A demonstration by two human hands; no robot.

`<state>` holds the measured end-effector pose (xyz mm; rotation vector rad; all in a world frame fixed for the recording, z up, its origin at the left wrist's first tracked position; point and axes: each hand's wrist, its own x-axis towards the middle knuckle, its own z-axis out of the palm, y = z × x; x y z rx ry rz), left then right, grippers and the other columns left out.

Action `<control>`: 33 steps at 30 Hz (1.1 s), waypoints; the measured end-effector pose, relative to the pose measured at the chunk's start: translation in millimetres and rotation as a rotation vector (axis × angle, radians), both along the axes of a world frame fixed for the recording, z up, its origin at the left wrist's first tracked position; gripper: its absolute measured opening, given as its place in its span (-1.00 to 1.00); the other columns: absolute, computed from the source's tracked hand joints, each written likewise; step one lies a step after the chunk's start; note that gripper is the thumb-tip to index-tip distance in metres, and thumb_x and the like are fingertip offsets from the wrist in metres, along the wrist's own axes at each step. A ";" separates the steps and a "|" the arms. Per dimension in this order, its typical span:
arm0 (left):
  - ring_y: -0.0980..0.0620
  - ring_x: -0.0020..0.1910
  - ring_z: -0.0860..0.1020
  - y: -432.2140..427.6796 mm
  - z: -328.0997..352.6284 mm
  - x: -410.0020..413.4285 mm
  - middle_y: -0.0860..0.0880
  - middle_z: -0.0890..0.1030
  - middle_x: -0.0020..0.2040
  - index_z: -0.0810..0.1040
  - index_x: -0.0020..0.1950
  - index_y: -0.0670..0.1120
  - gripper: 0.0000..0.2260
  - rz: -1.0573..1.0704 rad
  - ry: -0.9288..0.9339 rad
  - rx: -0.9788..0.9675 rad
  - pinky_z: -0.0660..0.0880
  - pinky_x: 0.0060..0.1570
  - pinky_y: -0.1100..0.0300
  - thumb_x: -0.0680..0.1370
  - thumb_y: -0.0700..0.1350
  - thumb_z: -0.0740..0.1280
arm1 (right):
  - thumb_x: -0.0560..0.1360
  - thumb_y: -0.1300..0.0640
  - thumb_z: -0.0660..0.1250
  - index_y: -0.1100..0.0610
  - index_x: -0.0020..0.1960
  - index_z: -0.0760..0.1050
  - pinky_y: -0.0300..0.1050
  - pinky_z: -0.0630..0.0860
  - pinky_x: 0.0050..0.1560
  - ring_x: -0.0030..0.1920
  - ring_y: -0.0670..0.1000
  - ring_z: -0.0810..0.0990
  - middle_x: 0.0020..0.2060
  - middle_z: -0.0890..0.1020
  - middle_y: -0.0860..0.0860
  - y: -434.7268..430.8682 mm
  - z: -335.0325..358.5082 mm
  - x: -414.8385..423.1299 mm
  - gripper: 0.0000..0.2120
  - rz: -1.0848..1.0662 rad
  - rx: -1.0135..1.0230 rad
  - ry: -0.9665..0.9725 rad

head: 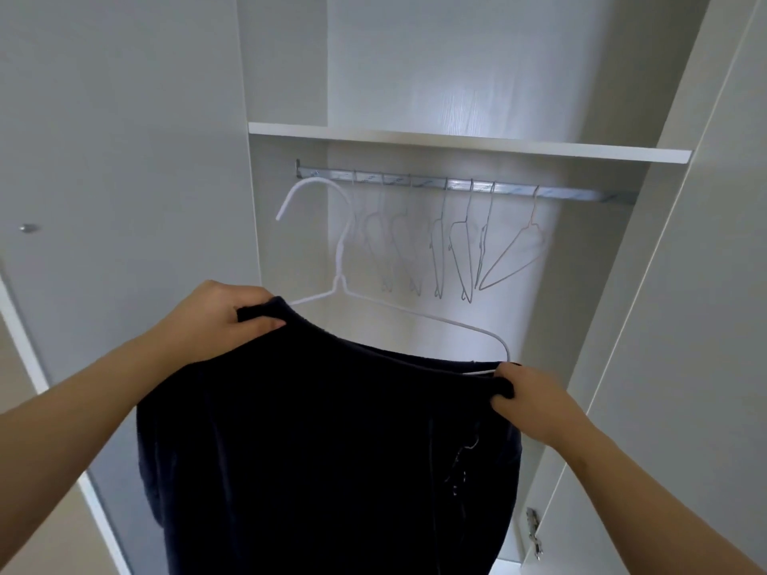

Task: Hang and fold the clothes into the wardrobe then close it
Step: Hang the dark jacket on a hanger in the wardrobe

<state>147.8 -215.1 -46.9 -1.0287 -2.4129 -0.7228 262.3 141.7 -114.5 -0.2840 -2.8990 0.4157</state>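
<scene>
Dark garment (332,441) on white hanger (341,251), top corners gripped by left hand (220,317), right hand (529,402); wire hangers (462,255) line rail (581,195) beyond.

Metal wardrobe rail (581,195) beneath a white shelf (456,143), wire hangers (461,259) along it.

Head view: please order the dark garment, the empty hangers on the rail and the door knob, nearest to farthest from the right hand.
1. Dark garment: gripped by the right hand.
2. Empty hangers: above, on the rail.
3. Door knob: far left, on the door.
</scene>
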 end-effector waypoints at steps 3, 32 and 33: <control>0.09 -0.41 0.51 -6.5 5.9 4.3 -0.04 0.59 -0.39 0.60 -0.20 -0.15 -0.59 -0.026 0.023 -0.204 0.45 -0.31 0.18 0.44 0.19 0.21 | 0.42 0.17 0.27 0.13 -0.18 0.42 -0.26 0.31 -0.36 -0.24 0.01 0.47 -0.32 0.48 -0.02 -1.6 12.2 6.9 -0.96 -0.039 0.018 0.036; 0.11 -0.16 0.61 80.8 8.5 34.9 0.12 0.65 -0.23 0.58 -0.20 0.18 -0.82 -0.107 -0.265 0.314 0.55 -0.02 0.01 0.41 -0.13 0.43 | 0.43 0.03 0.33 0.00 0.02 0.55 -0.06 0.32 0.02 -0.19 -0.02 0.43 -0.45 0.40 -0.16 -39.1 49.1 15.1 -0.82 -0.235 -0.104 0.535; 0.10 -0.14 0.61 84.8 6.3 35.7 0.13 0.65 -0.21 0.59 -0.17 0.16 -0.85 -0.106 -0.259 0.293 0.54 0.00 0.02 0.41 -0.11 0.42 | 0.44 0.03 0.32 0.00 -0.02 0.56 -0.09 0.34 -0.04 -0.23 -0.02 0.44 -0.46 0.39 -0.16 -44.1 48.1 14.6 -0.86 -0.204 -0.089 0.535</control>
